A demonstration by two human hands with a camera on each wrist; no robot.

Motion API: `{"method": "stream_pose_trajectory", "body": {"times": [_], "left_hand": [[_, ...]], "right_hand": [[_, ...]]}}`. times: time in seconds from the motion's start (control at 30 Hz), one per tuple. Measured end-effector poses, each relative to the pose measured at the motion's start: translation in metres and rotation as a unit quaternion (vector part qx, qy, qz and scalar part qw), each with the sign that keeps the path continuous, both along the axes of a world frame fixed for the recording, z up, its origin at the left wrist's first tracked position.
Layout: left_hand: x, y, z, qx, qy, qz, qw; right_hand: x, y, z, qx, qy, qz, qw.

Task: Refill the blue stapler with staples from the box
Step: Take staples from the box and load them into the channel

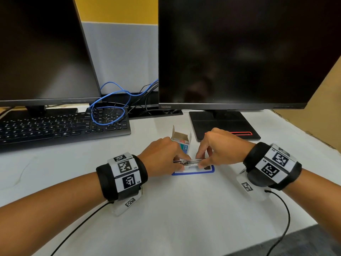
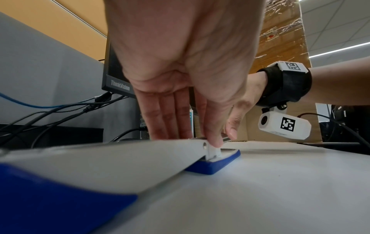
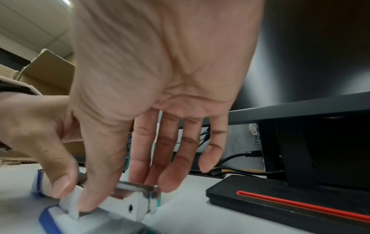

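Head view: blue stapler (image 1: 193, 168) lies opened near the tabletop's middle, staple box (image 1: 181, 140) upright just behind it, flaps open. Left hand (image 1: 162, 156) pinches the metal staple rail (image 1: 191, 161) at its left end; right hand (image 1: 219, 146) pinches its right end.

We see the blue stapler (image 1: 193, 168), blue-edged with a white body, lying flat and opened out near the middle of the white desk (image 1: 184, 209), its metal staple channel (image 1: 191, 161) exposed on top, and just behind it the small staple box (image 1: 181, 140) standing upright with flaps open.
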State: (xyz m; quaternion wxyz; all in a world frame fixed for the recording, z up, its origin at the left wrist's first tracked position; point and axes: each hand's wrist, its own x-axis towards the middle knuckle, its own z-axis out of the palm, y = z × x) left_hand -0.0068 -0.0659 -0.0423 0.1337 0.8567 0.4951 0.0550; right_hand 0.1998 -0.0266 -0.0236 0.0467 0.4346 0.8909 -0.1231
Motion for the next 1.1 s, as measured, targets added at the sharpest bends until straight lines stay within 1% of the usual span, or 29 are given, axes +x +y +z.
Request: {"method": "stream_pose_trajectory", "body": {"times": [0.1,0.23,0.3,0.4,0.47,0.6,0.77,0.97,1.1], "left_hand": [[-0.003,0.0,0.0,0.008,0.006,-0.005,1.0],[-0.011,0.0,0.004,0.018,-0.012,0.026,0.999],[-0.016,0.001,0.01,0.049,-0.059,0.073,0.994],[-0.023,0.009,0.018,0.102,-0.158,0.154,0.97],[-0.026,0.013,0.023,0.117,-0.18,0.161,0.963],[-0.027,0.017,0.021,0.083,-0.145,0.133,0.977],[-0.021,0.019,0.011,0.033,-0.119,0.11,0.986],[-0.019,0.022,0.011,0.058,-0.068,0.079,0.993],[-0.019,0.024,0.009,0.051,-0.086,0.081,0.992]], "right_hand": [[0.001,0.0,0.004,0.01,0.013,-0.008,1.0],[0.003,0.002,0.022,0.045,0.123,-0.021,0.991],[0.002,0.002,0.029,0.061,0.167,-0.024,0.984],[-0.003,0.005,0.028,0.08,0.179,-0.013,0.981],[-0.007,0.008,0.02,0.075,0.18,-0.002,0.981],[-0.013,0.011,0.004,0.062,0.162,0.014,0.985],[-0.016,0.01,0.002,0.077,0.146,0.02,0.986],[-0.016,0.012,-0.003,0.074,0.155,0.025,0.985],[-0.016,0.013,-0.006,0.089,0.164,0.034,0.982]]}}
